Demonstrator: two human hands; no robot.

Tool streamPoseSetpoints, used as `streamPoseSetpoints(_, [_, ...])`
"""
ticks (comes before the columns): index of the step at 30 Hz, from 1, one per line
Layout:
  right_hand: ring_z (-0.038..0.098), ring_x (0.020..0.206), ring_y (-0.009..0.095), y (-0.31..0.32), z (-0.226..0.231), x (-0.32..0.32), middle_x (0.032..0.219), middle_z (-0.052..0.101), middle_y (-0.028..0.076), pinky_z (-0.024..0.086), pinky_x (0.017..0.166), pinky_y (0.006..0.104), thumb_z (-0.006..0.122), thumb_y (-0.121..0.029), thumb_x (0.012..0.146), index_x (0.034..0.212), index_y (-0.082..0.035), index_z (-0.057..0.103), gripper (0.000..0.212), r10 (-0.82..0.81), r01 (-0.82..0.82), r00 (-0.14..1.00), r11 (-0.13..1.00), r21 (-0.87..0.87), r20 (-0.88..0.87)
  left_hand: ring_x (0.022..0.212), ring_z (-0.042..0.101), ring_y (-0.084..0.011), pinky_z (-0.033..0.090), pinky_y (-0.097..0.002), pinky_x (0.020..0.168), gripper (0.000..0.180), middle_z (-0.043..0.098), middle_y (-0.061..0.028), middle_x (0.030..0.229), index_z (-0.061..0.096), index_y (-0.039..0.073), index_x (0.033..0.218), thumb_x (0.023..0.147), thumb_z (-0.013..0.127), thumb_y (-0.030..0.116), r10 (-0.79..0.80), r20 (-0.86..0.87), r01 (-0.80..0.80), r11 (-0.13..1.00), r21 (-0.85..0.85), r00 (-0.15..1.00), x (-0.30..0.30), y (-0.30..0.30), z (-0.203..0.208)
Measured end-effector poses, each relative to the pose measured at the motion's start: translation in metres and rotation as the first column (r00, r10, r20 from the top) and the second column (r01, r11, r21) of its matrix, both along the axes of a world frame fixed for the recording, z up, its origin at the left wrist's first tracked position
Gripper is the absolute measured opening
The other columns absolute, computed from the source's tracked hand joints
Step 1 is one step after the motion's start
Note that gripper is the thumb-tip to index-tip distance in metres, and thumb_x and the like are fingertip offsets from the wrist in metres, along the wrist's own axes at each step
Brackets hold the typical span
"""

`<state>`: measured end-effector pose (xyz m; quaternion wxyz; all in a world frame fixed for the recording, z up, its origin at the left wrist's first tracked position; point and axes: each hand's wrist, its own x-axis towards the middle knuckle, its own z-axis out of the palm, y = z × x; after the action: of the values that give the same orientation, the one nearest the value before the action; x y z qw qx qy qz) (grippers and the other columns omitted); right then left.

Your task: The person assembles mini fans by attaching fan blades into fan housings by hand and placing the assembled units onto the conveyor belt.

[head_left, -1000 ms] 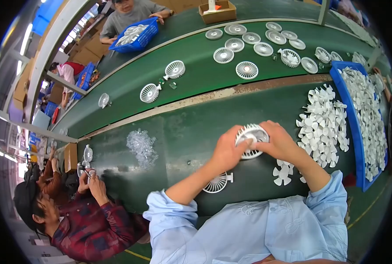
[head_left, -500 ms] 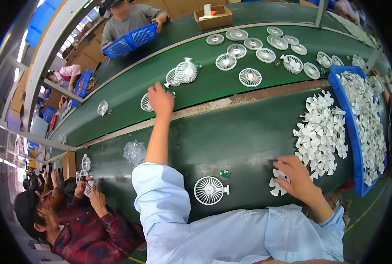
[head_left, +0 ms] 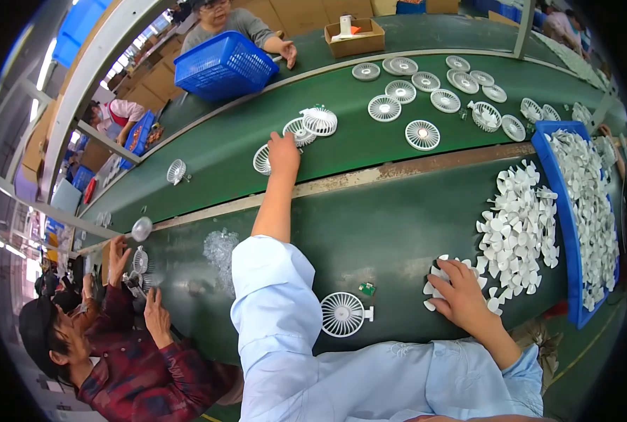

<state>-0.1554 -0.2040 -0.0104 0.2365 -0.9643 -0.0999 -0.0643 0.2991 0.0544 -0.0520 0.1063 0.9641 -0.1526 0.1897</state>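
White slatted fan housing point(head_left: 260, 160) lies on the green belt point(head_left: 359, 144), just left of the left hand point(head_left: 284, 153) and partly hidden by it; whether those fingers pinch anything, I cannot tell. Two overlapping housings point(head_left: 320, 121) lie just beyond. Loosely spread, the right hand point(head_left: 461, 297) covers white fan blades point(head_left: 431, 288) on the worktop point(head_left: 376, 218), beside a larger blade pile point(head_left: 517, 232). Another housing point(head_left: 342, 314) and a small green circuit board point(head_left: 367, 288) lie between the arms

White blades point(head_left: 516, 235) heaped (loosely), slatted fan housing point(head_left: 260, 160) farther left
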Motion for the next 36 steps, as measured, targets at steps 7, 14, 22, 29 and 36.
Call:
streamPoseSetpoints(7, [0.048, 0.122, 0.040, -0.009, -0.011, -0.004, 0.134, 0.050, 0.017, 0.042, 0.100, 0.0503, 0.079, -0.017, 0.068, 0.117, -0.008, 0.063, 0.053, -0.042, 0.042, 0.999, 0.999, 0.021, 0.001, 0.098, 0.059, -0.0401, 0.050, -0.0459, 0.082, 0.024, 0.057, -0.0191, 0.109, 0.064, 0.006, 0.097, 0.079, 0.053, -0.006, -0.174, 0.146, 0.196, 0.970, -0.147, 0.974, -0.094, 0.029, 0.061])
streamPoseSetpoints(14, [0.049, 0.121, 0.040, -0.022, -0.008, 0.030, 0.135, 0.049, 0.019, 0.042, 0.100, 0.0495, 0.077, -0.014, 0.071, 0.123, -0.008, 0.059, 0.055, -0.002, -0.001, 0.998, 0.999, 0.038, 0.066, 0.113, 0.056, -0.0366, 0.049, -0.0441, 0.093, 0.030, 0.059, -0.0157, 0.124, 0.065, 0.008, 0.111, 0.085, 0.053, -0.001, -0.303, -0.255, 0.334, 0.938, 0.089, 0.918, -0.238, 0.044, 0.078])
streamPoseSetpoints(22, [0.059, 0.104, 0.031, -0.042, 0.007, 0.023, 0.112, 0.062, 0.013, 0.052, 0.084, 0.0393, 0.071, -0.002, 0.075, 0.113, -0.005, 0.063, 0.039, -0.231, 0.221, 0.962, 0.972, 0.086, 0.143, 0.106, 0.058, -0.0326, 0.048, -0.0438, 0.088, 0.032, 0.063, -0.0124, 0.116, 0.064, 0.006, 0.113, 0.082, 0.059, 0.003, -0.549, -0.223, 0.560, 0.828, -0.016, 0.806, -0.241, 0.008, 0.074])
streamPoseSetpoints(29, [0.060, 0.092, 0.028, -0.020, -0.016, 0.048, 0.095, 0.059, 0.010, 0.053, 0.072, 0.0397, 0.066, -0.006, 0.077, 0.106, -0.008, 0.065, 0.030, -0.173, 0.176, 0.984, 0.971, -0.161, 0.035, 0.097, 0.059, -0.0336, 0.050, -0.0442, 0.078, 0.027, 0.061, -0.0127, 0.100, 0.062, 0.008, 0.109, 0.082, 0.061, 0.006, -0.489, -0.320, 0.550, 0.823, 0.138, 0.812, -0.218, -0.021, 0.044])
streamPoseSetpoints(36, [0.061, 0.088, 0.031, -0.025, -0.016, 0.059, 0.094, 0.058, 0.012, 0.052, 0.071, 0.0415, 0.070, -0.020, 0.083, 0.107, -0.008, 0.064, 0.028, -0.221, 0.216, 0.974, 0.972, -0.096, -0.053, 0.087, 0.067, -0.0206, 0.053, -0.0315, 0.078, 0.020, 0.069, -0.0101, 0.101, 0.060, 0.001, 0.107, 0.100, 0.053, 0.019, -0.564, -0.491, -0.182, 0.516, -0.837, 0.664, -0.256, -0.013, 0.076])
